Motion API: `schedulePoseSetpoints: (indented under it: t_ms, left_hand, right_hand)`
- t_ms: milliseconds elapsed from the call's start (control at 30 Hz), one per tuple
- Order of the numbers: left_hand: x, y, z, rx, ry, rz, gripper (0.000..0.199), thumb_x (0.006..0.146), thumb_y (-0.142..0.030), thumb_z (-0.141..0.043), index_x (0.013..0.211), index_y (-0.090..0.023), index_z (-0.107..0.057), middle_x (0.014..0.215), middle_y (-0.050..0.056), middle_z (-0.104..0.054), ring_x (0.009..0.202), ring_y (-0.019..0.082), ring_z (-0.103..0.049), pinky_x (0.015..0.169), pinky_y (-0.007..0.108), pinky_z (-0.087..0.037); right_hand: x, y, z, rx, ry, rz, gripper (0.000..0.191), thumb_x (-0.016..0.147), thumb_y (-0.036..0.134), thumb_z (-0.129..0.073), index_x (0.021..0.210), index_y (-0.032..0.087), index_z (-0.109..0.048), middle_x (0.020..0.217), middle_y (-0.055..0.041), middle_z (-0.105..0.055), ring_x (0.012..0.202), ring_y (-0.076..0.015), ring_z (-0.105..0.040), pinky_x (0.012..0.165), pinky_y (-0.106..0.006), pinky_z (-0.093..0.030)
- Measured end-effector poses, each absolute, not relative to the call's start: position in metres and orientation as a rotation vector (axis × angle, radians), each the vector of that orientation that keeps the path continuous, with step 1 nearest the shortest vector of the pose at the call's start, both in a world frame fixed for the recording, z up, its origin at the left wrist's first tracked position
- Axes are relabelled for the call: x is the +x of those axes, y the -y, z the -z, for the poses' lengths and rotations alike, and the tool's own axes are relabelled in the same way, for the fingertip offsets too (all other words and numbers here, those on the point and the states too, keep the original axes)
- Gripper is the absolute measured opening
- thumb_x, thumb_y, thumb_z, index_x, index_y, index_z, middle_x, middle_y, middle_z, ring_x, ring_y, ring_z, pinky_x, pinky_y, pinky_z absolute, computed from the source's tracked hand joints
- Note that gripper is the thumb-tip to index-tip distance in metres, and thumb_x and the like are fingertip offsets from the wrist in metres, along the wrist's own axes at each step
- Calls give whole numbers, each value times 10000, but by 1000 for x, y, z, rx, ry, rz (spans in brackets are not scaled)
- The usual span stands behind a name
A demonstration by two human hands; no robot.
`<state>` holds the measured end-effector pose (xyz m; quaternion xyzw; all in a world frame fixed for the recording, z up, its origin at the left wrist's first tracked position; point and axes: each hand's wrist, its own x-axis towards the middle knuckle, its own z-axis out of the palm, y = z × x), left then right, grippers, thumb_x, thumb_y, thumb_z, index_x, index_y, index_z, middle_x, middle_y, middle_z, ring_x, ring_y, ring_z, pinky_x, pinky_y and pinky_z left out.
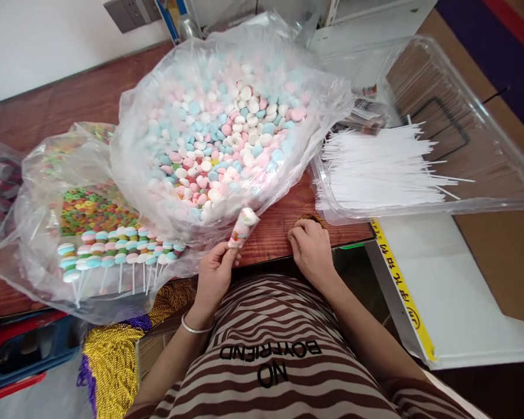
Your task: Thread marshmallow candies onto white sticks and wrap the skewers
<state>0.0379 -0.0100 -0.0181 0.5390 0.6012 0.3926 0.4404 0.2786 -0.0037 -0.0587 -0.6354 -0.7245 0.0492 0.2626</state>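
Near the table's front edge, my left hand [216, 267] pinches a candy skewer [243, 228] wrapped in clear film, its white and coloured pieces pointing up and to the right. My right hand [313, 250] rests at the same edge with fingers curled together. Just behind its fingers a small gold bundle [311, 219] shows, mostly covered by the hand. What the right fingertips pinch, if anything, is hidden. To the left, several finished candy skewers [113, 251] in pastel colours lie in a row with white sticks toward me.
A large clear bag [135, 122] of pastel candies stands at centre back. Another bag holds small coloured rings [91, 210]. White sticks [375, 169] fill part of a clear plastic tub [506, 201] on the right. Gold cord [113, 361] hangs below the table at left.
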Motion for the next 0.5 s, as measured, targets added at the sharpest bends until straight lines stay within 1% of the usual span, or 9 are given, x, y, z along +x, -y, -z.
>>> schedulePoseSetpoints:
  t_ms: [33, 100, 133, 200, 267, 333, 433, 500]
  left_hand:
    - [37, 8, 15, 1487, -1546, -969, 174, 945, -295, -609, 862, -177, -707, 734, 6, -657, 688, 142, -581, 668, 259, -462]
    - [38, 5, 9, 1788, -1640, -929, 162, 960, -212, -559, 919, -176, -712, 788, 25, -664, 745, 164, -591, 707, 282, -454]
    - [40, 3, 8, 1924, -1676, -889, 182, 968, -179, -530, 939, -173, -710, 814, 37, -661, 769, 174, -591, 722, 293, -454]
    - [46, 0, 8, 2149, -1718, -780, 224, 981, -129, -478, 961, -166, -697, 848, 58, -643, 805, 195, -582, 743, 312, -458]
    - [54, -2, 12, 2319, -1713, -690, 215, 984, -113, -469, 947, -161, -675, 859, 67, -625, 821, 208, -568, 746, 320, -464]
    - [62, -2, 15, 2436, -1678, -649, 179, 985, -126, -494, 891, -164, -642, 849, 63, -612, 807, 207, -559, 723, 314, -463]
    - [68, 0, 18, 2506, -1684, -656, 193, 989, -149, -517, 813, -181, -588, 797, 42, -590, 754, 192, -556, 678, 296, -453]
    - [70, 1, 20, 2510, -1703, -696, 189, 994, -143, -506, 824, -187, -576, 776, 35, -589, 737, 188, -569, 668, 291, -457]
  right_hand:
    - [279, 5, 55, -1666, 1864, -164, 149, 988, 192, -531, 913, 201, -660, 1077, -114, -690, 1007, -265, -607, 842, -394, -428]
    - [275, 11, 43, -1567, 1638, -254, 119, 1001, 222, -525, 974, 217, -641, 1013, -80, -706, 937, -235, -643, 828, -370, -461]
    - [271, 14, 37, -1516, 1535, -337, 104, 1006, 238, -531, 999, 224, -634, 946, -56, -707, 853, -211, -653, 786, -346, -478]
    - [255, 19, 25, -1373, 1432, -619, 82, 1008, 266, -549, 1002, 231, -623, 822, -9, -686, 685, -164, -635, 674, -294, -489]
    - [234, 19, 16, -1220, 1405, -960, 106, 1011, 290, -542, 949, 229, -602, 717, 25, -647, 563, -130, -587, 576, -259, -469]
    - [214, 15, 14, -1164, 1361, -1171, 157, 1009, 317, -531, 888, 225, -569, 616, 51, -596, 472, -112, -530, 510, -245, -439]
    - [199, 5, 19, -1243, 1290, -1242, 193, 989, 354, -539, 847, 223, -544, 540, 67, -567, 409, -105, -495, 466, -241, -419]
    - [198, 0, 23, -1299, 1270, -1238, 199, 974, 366, -551, 836, 222, -543, 530, 62, -579, 399, -107, -504, 457, -238, -421]
